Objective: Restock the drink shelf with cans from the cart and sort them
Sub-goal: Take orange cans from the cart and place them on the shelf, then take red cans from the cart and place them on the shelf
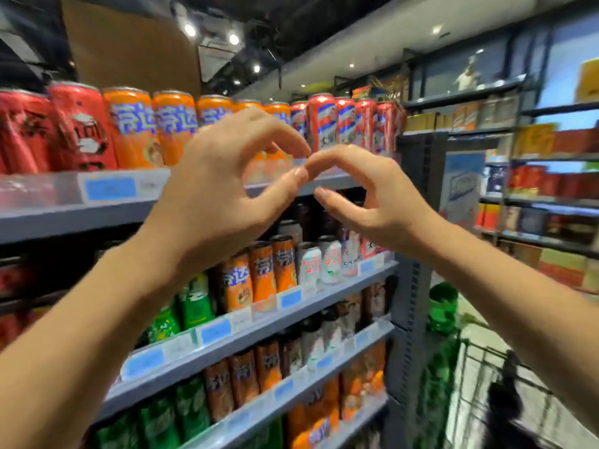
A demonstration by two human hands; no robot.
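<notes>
My left hand (220,189) and my right hand (372,196) are raised side by side in front of the top shelf (81,202). Their fingers are arched, the fingertips almost meet, and neither holds anything. Behind them on that shelf stand rows of tall cans: red ones (81,124) at the left, orange ones (133,131) in the middle and red-white-blue ones (324,121) at the right. My hands hide some of the orange cans. Green cans (442,306) lie in the wire cart (479,361) at the lower right.
Lower shelves hold green cans (194,303), orange cans (262,270) and white cans (309,262), with more rows below. A grey upright post (411,286) ends the shelf unit. Across the aisle stands another rack of boxed goods (551,189).
</notes>
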